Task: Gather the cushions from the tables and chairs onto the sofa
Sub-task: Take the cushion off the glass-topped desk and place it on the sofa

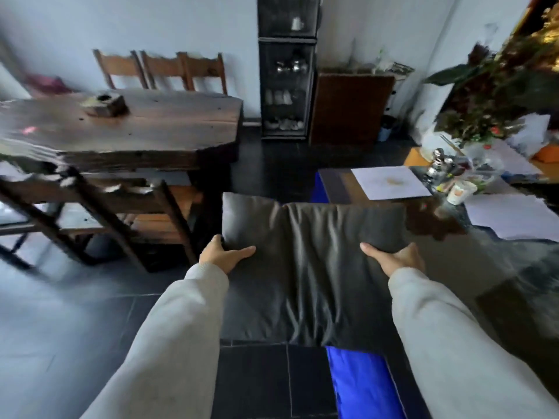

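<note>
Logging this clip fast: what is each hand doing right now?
Left hand: closed on the left edge of the dark grey cushion.
Right hand: closed on the cushion's right edge, thumb on top.

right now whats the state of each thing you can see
grey cushion: held up off the floor, creased
left hand: gripping cushion's left edge
right hand: gripping cushion's right edge
wooden table: bears a small block
paper cup: upright
blue fabric: beneath cushion, partly covered
</note>
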Motion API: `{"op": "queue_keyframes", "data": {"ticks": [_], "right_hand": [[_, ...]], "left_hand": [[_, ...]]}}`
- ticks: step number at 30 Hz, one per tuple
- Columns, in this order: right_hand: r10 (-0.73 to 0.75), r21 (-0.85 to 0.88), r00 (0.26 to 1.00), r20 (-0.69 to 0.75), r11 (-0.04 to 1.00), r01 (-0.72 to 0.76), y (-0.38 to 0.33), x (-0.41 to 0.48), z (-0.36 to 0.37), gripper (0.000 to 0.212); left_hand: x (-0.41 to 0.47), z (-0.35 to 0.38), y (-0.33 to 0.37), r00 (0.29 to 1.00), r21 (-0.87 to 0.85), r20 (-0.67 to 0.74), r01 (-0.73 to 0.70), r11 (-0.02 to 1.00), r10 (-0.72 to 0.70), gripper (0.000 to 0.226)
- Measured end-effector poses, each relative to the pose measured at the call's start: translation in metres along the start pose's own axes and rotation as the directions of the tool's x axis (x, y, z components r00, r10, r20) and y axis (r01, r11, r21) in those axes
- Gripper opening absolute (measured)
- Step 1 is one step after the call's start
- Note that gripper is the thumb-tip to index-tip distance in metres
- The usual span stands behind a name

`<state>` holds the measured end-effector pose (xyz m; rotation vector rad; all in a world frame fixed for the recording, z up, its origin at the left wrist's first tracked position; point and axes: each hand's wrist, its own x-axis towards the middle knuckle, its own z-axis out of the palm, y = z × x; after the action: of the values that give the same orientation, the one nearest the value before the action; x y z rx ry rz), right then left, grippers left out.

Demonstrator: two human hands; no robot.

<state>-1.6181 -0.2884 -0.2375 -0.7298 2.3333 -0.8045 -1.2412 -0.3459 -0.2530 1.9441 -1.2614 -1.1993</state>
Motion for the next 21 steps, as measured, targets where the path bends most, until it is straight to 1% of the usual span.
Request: {"op": "queue_keyframes", "data": {"ticks": [2,4,8,11,14,18,21], "right_hand": [[-0.098,0.029,0.992,0.080,0.995,0.096,-0.050,-0.031,0.054,0.123],[-0.181,0.050,0.974,0.140,0.983,0.175,-0.093,-0.068,0.109,0.123],[-0.301,0.110,0.911,0.281,0.953,0.281,-0.163,-0.146,0.211,0.122],[-0.392,0.151,0.830,0.396,0.920,0.362,-0.210,-0.207,0.282,0.122],[-0.464,0.169,0.736,0.493,0.881,0.443,-0.246,-0.265,0.346,0.123],[-0.547,0.187,0.605,0.578,0.811,0.555,-0.290,-0.331,0.426,0.118],[-0.577,0.194,0.502,0.645,0.759,0.622,-0.320,-0.375,0.486,0.116]], "left_hand": [[0.007,-0.068,-0.032,0.994,-0.069,-0.103,0.020,0.997,-0.028,0.066],[0.008,-0.136,-0.069,0.979,-0.141,-0.195,0.033,0.989,-0.060,0.065],[-0.007,-0.255,-0.140,0.912,-0.251,-0.385,0.041,0.967,-0.139,0.062],[-0.029,-0.327,-0.187,0.836,-0.337,-0.498,0.058,0.940,-0.230,0.068],[-0.051,-0.388,-0.230,0.738,-0.389,-0.597,0.075,0.918,-0.314,0.074],[-0.079,-0.444,-0.280,0.611,-0.489,-0.675,0.050,0.871,-0.414,0.070],[-0.087,-0.478,-0.311,0.511,-0.539,-0.708,0.054,0.840,-0.488,0.072]]}}
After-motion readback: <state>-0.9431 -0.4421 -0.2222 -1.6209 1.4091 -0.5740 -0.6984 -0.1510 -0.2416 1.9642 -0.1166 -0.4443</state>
